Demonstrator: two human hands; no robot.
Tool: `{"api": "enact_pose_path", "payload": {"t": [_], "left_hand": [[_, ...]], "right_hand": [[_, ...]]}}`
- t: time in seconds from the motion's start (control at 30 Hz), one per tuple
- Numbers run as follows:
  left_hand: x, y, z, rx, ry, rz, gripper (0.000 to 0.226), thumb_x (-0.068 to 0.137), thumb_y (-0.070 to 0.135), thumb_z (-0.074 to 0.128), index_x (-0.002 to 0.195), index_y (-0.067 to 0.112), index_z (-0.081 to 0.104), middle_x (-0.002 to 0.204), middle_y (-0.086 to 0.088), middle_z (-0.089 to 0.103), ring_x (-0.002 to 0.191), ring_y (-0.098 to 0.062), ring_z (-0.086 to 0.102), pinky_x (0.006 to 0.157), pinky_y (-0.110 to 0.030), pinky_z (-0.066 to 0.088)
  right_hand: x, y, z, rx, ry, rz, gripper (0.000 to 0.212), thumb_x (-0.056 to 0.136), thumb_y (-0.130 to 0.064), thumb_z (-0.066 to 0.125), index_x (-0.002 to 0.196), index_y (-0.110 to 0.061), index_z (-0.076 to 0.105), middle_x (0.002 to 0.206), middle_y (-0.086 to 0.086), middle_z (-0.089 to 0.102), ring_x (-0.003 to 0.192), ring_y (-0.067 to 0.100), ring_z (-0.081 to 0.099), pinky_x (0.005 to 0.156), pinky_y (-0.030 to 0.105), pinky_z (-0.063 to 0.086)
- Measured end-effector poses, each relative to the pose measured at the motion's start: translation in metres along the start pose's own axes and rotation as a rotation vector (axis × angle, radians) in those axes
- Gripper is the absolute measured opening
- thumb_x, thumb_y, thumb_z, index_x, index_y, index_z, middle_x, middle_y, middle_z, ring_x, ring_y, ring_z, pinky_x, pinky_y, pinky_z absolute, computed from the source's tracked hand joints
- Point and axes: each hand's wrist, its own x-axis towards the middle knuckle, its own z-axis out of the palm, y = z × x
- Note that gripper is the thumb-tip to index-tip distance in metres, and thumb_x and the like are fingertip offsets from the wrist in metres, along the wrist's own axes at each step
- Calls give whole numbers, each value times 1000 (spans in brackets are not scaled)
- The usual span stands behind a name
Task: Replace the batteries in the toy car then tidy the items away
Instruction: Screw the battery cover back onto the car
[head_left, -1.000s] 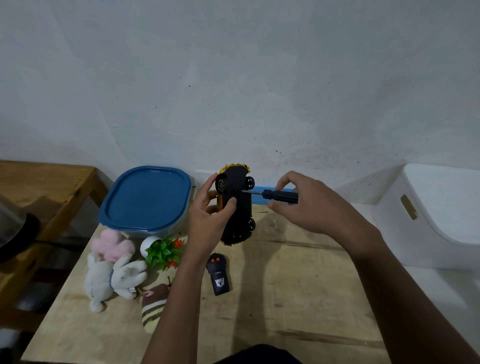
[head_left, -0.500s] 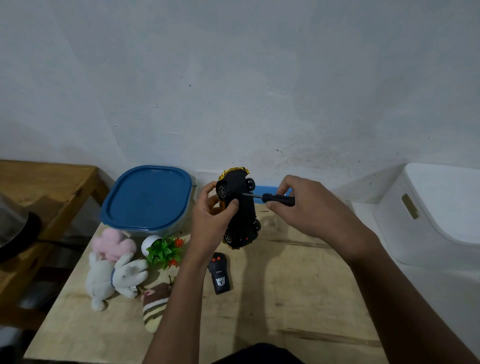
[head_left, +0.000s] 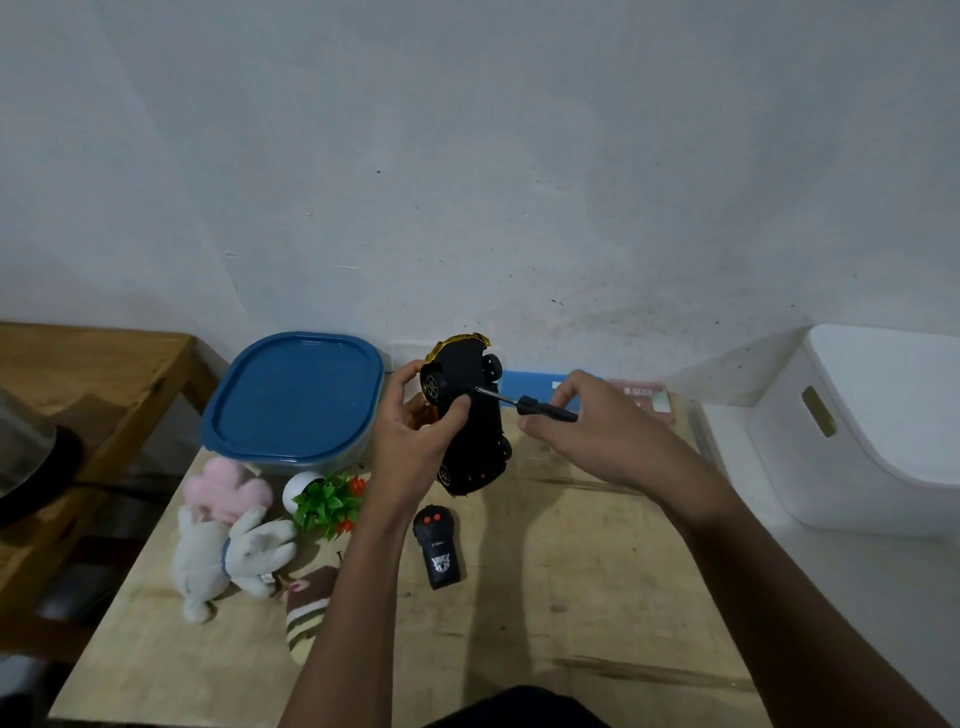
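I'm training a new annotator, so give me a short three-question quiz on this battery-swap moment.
1. True or false: the left hand holds the remote control.
2. What does the right hand grip? A remote control, B screwdriver, C toy car.
3. Fill in: the screwdriver's tip meets the ____ of the toy car.
Key: 1 false, the remote control lies on the table and the left hand grips the toy car; 2 B; 3 underside.
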Motion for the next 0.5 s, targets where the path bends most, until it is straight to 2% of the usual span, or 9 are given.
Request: {"api": "enact_pose_path", "payload": {"t": [0.07,0.13,0.2,0.27,0.37,0.43,0.5], "left_hand": [[1,1,0,37,0,6,49,87,13,75,129,24,54,103,6,70,92,-9,72,71,-21,58],[1,1,0,53,5,9,49,87,15,76,129,25,53,105,5,69,95,-11,71,73,-23,59],[0,1,0,51,7,23,48,87,13,75,128,24,53,104,2,70,95,-14,72,75,-25,60],[-2,1,-1,41,6,35,47,87,9,74,127,22,53,102,1,70,92,-14,72,71,-24,59],[-5,1,-1,15,-3,27,47,88,7,73,126,24,53,105,-2,70,93,-13,73,68,-22,58],[-6,2,0,15,2,36,46,87,7,73,124,26,54,105,-1,70,94,-14,73,69,-23,59],[-4,3,0,25,2,44,45,87,7,74,123,27,54,106,-1,69,94,-13,72,70,-24,59]], "right_hand": [[1,1,3,-40,52,-30,28,89,-48,61,93,-23,51,86,-6,57,76,9,56,58,27,42],[3,2,7,-72,143,-77,28,89,-49,61,87,-22,53,82,-4,59,75,13,59,61,29,47],[3,0,9,-81,186,-102,30,91,-50,58,85,-20,56,80,0,61,72,15,59,58,27,44],[5,1,10,49,62,-45,35,96,-49,50,87,-17,61,73,2,59,62,12,53,52,24,37],[7,7,10,492,-236,161,32,97,-46,50,92,-15,60,57,-4,41,45,7,32,42,21,25],[10,13,11,492,-277,161,32,93,-45,57,94,-13,54,59,-4,40,46,7,29,41,21,24],[10,13,13,365,-222,123,32,88,-43,64,101,-16,54,70,0,50,52,8,38,44,22,30]]}}
